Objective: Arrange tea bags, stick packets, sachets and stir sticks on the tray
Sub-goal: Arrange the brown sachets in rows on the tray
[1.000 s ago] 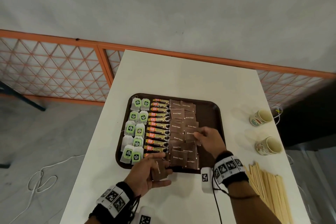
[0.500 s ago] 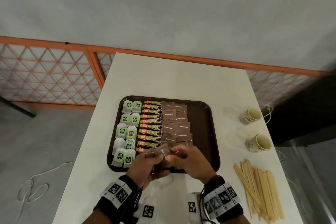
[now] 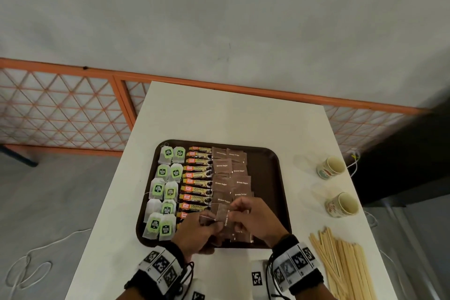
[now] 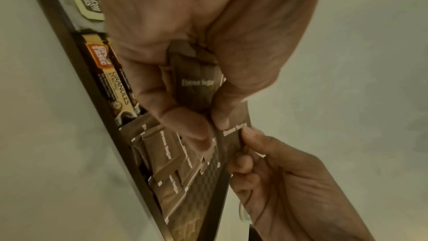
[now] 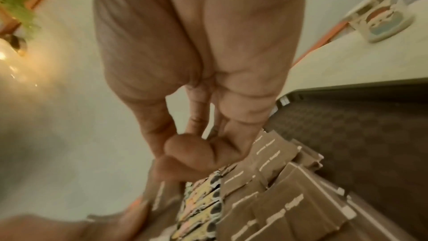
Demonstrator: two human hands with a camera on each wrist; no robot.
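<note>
Both hands pinch brown sugar sachet [image 3: 222, 217], right hand [image 3: 255, 219] back from tray [image 3: 270, 178].

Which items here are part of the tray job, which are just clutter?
Job: tray, tea bags, stick packets, brown sugar sachets, stir sticks, sachet pinched by left hand and right hand.
Clutter: two paper cups, floor cable.

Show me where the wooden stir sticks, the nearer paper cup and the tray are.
wooden stir sticks [image 3: 345, 268], head view, middle of the pile.
nearer paper cup [image 3: 342, 204], head view, its side wall.
tray [image 3: 267, 178], head view, bare floor.
</note>
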